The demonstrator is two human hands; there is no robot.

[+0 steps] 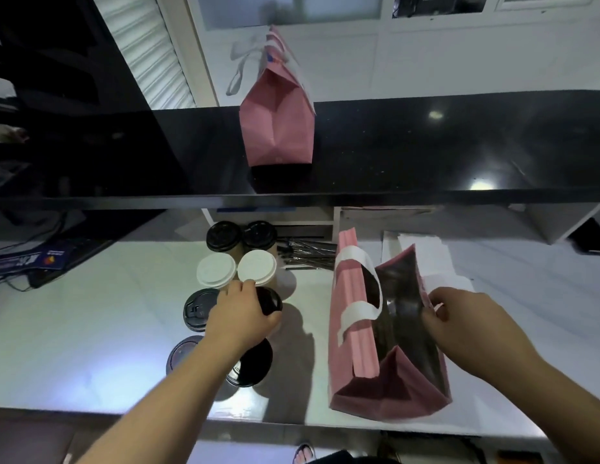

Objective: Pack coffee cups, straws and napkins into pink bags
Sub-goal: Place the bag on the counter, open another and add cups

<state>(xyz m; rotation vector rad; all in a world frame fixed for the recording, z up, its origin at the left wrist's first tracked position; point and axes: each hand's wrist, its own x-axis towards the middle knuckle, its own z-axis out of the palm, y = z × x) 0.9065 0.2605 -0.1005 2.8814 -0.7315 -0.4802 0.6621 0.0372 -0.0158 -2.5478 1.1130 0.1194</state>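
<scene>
Several lidded coffee cups stand in two rows on the white counter (90, 313), some with black lids, two with white lids (256, 267). My left hand (240, 318) grips a black-lidded cup (269, 301) in the right row from above. To the right an open pink bag (392, 390) with white handles stands upright. My right hand (466, 321) pinches its right rim and holds the mouth open. Black-wrapped straws (308, 254) lie behind the cups. White napkins (422, 252) lie behind the bag.
A second pink bag (278, 128) with white handles stands closed on the raised black ledge (425, 155) behind the counter. A keyboard and cables (40, 262) sit at the far left. The counter's front edge runs just below the open bag.
</scene>
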